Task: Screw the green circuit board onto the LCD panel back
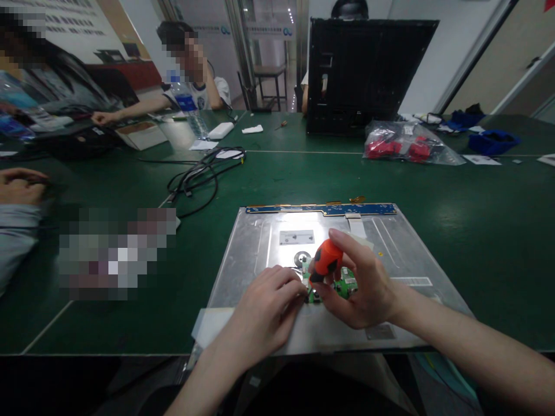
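A silver metal display panel (255,254) lies flat before me at the table's front edge. Along its far side runs a blue circuit strip (295,209). My right hand (364,283) grips an orange and black screwdriver (328,257), tilted with its tip down toward a small green circuit board (347,280) on the panel. Beside the tip is my left hand (273,300), its fingers bent together at the board's left edge. Whatever those fingertips pinch, if anything, is hidden. Both hands cover much of the green board.
Black cables (195,179) lie coiled at left on the green table (269,179). At the back stand a black monitor housing (368,75), a plastic bag with red items (407,144) and a water bottle (191,110). Several people sit around; another person's hand (21,185) rests at far left.
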Action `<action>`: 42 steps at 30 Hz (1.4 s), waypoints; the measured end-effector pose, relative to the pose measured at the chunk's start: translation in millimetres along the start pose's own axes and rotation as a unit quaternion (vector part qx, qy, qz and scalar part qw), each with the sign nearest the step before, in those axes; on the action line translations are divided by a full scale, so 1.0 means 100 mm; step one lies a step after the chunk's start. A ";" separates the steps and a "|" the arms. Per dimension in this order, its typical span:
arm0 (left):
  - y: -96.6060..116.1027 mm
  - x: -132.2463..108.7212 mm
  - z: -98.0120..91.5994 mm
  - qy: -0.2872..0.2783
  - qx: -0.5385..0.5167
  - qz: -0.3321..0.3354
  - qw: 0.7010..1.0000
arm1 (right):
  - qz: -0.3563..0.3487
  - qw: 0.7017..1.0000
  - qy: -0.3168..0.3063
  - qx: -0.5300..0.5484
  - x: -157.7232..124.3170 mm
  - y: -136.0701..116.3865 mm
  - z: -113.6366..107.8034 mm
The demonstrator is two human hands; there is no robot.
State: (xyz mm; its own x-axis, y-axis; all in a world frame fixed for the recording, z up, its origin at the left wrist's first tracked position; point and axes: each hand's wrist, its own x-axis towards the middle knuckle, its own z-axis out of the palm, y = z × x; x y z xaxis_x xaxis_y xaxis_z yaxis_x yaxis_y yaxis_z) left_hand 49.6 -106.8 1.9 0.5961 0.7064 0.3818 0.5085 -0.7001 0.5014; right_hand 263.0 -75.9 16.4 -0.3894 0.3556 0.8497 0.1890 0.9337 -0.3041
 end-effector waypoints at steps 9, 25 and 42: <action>0.01 0.01 -0.02 0.005 -0.006 0.001 1.000 | -0.026 0.998 0.014 -0.047 0.07 0.00 -0.02; 0.00 0.00 0.00 -0.007 -0.001 -0.005 1.000 | -0.001 1.000 -0.003 -0.003 0.01 -0.01 -0.02; 0.02 0.02 -0.01 0.009 -0.002 0.003 1.000 | -0.012 1.000 0.000 -0.007 0.05 -0.01 -0.04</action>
State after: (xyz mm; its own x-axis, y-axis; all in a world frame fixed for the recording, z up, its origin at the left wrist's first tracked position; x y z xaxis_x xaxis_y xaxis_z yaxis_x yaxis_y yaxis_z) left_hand 50.8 -106.5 4.5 0.5870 0.7044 0.3991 0.5032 -0.7036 0.5017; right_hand 264.6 -74.9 22.3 -0.3938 0.3337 0.8565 0.1921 0.9411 -0.2783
